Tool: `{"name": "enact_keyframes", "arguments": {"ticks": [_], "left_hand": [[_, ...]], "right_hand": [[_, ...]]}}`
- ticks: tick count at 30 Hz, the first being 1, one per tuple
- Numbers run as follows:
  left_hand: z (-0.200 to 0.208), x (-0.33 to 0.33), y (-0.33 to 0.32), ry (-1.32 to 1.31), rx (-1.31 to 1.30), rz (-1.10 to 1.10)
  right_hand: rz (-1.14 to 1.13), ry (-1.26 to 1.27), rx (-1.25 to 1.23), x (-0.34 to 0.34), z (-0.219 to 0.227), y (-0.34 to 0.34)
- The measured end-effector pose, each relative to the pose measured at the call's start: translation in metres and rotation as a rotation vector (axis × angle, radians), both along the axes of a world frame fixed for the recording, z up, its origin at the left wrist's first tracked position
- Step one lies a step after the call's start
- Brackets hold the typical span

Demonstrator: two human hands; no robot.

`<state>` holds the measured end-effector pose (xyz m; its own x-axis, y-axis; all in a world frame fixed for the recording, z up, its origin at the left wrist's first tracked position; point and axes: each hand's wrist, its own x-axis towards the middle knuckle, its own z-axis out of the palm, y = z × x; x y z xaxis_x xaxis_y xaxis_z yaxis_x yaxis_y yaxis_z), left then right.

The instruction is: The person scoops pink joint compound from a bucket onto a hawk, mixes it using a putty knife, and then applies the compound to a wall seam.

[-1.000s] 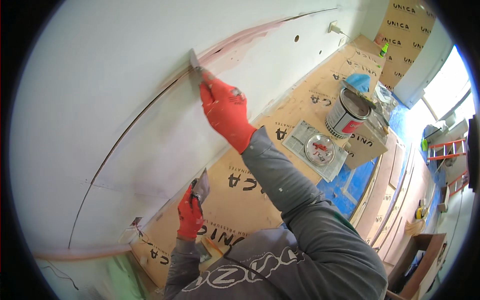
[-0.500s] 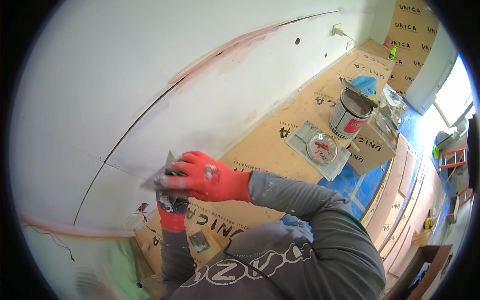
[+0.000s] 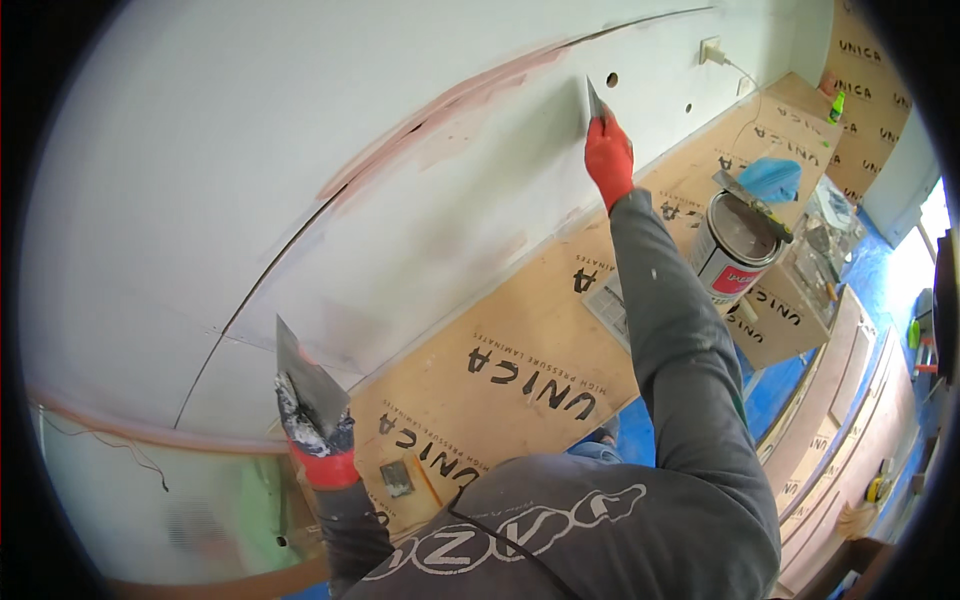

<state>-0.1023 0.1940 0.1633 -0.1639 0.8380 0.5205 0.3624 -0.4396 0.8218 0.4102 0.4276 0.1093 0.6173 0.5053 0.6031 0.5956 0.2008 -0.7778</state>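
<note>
My left hand (image 3: 322,455), in a red glove smeared with white, grips a putty knife (image 3: 312,385). Its broad metal blade points up beside the lower wall. Higher up, my right hand (image 3: 609,165) reaches out in a red glove, closed on a second putty knife (image 3: 594,98). That blade's tip is at the wall near a round hole (image 3: 612,79); contact cannot be made out. A long dark crack (image 3: 277,254) slants across the white wall (image 3: 200,150), with pinkish filler (image 3: 440,112) smeared along its upper stretch.
Brown printed board (image 3: 520,350) covers the ledge under the wall. On it stand an open can (image 3: 738,262) with another spreader (image 3: 752,203) across its top, a blue cloth (image 3: 772,180), newspaper (image 3: 608,305) and a dark square pad (image 3: 396,478). A plugged outlet (image 3: 710,50) sits on the wall.
My hands, together at lower left before, are now apart. The right one has stretched up and right along the wall with its putty knife; the left one stays low with its own.
</note>
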Motion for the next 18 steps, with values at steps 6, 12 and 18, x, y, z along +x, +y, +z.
{"name": "enact_keyframes", "arguments": {"ticks": [6, 12, 18], "left_hand": [[-0.022, 0.029, 0.003, 0.143, -0.114, 0.027], [0.029, 0.087, 0.020, 0.240, -0.095, 0.064], [-0.016, 0.038, 0.016, -0.513, -0.122, -0.322]], "right_hand": [[0.194, -0.245, 0.174, -0.117, -0.005, -0.025], [0.120, 0.157, -0.045, -0.007, -0.004, -0.002], [0.147, 0.162, 0.147, 0.052, 0.021, 0.025]]}}
